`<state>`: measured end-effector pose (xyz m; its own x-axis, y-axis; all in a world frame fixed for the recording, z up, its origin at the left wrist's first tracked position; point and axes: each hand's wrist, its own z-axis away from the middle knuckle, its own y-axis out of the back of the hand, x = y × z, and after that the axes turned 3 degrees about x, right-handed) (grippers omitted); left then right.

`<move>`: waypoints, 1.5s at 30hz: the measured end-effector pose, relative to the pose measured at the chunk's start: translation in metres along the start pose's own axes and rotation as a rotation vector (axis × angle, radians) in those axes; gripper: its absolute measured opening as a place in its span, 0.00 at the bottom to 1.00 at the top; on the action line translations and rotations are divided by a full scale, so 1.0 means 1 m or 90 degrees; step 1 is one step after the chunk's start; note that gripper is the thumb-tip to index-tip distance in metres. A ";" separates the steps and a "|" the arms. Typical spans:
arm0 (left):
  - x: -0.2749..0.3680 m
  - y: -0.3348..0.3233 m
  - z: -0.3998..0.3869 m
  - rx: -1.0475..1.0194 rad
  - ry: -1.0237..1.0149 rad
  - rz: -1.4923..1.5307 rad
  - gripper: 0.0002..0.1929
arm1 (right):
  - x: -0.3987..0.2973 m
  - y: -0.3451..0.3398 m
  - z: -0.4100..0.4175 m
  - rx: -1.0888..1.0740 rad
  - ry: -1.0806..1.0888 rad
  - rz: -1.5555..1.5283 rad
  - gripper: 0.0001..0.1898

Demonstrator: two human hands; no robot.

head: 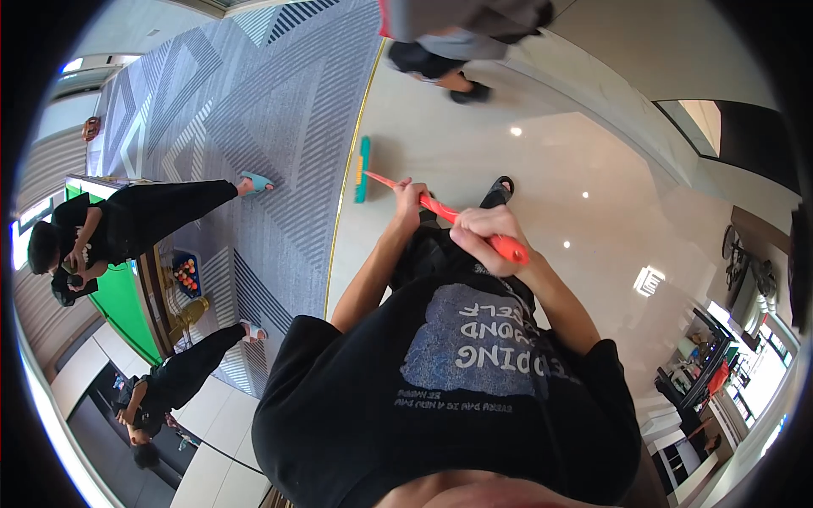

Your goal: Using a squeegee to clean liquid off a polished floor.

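Observation:
A broom with a red handle (441, 208) slants across in front of my body. My left hand (411, 202) is closed around the handle further down. Near the top end, my right hand (488, 233) grips the handle, its rounded tip poking out past the fist. The teal broom head (362, 170) is at floor level on the glossy beige tiles (438, 140), just beside a gold trim strip (348, 184). One of my dark sandals (499, 190) shows past my hands; my other foot is mostly hidden.
Beyond the strip lies grey patterned carpet (279, 120). Two people in black (120, 222) (159, 387) stand by a green pool table (127, 305), with a tray of balls (187, 274) beneath it. Another person (457, 57), blurred, is ahead. A loaded dark rack (692, 362) stands right.

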<state>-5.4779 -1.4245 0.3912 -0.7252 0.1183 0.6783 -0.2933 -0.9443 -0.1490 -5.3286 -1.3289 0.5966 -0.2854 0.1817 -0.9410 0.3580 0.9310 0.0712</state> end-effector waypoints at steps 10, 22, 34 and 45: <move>-0.080 -0.085 -0.047 -0.206 -0.200 -0.135 0.18 | 0.005 0.092 0.010 -0.003 -0.077 0.050 0.20; 0.000 -0.233 -0.041 -0.066 -0.049 0.172 0.33 | 0.018 0.211 -0.029 -0.034 0.113 0.087 0.17; 0.098 -0.342 -0.245 -0.088 -0.103 -0.075 0.32 | 0.126 0.289 -0.148 0.150 0.040 0.084 0.15; 0.047 -0.455 -0.120 -0.454 0.145 -0.250 0.33 | 0.024 0.378 -0.075 0.331 -0.061 0.078 0.12</move>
<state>-5.4537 -0.9526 0.4042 -0.5733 0.5286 0.6261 -0.8182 -0.4104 -0.4027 -5.2672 -0.9485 0.6257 -0.1404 0.2272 -0.9637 0.7835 0.6205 0.0321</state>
